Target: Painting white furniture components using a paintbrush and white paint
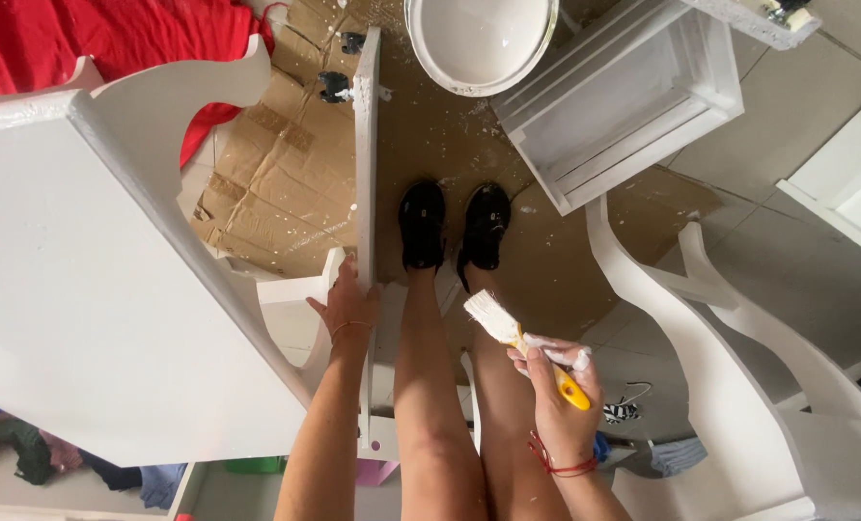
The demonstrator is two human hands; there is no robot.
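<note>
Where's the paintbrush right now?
In the head view, the paintbrush is in the right hand, bristles up-left, just right of the knees, below the black shoes.

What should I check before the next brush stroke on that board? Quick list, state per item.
1. Right hand grips the paintbrush by its yellow handle: ok.
2. Bristles loaded with white paint: ok, they look white; how much, cannot tell.
3. Left hand steadies the upright white board: ok, resting on it.
4. Paint bucket open, ahead of the black shoes: ok.
5. Cardboard under the work: ok, already spattered.
6. Wet patches on the board: cannot tell.
</note>
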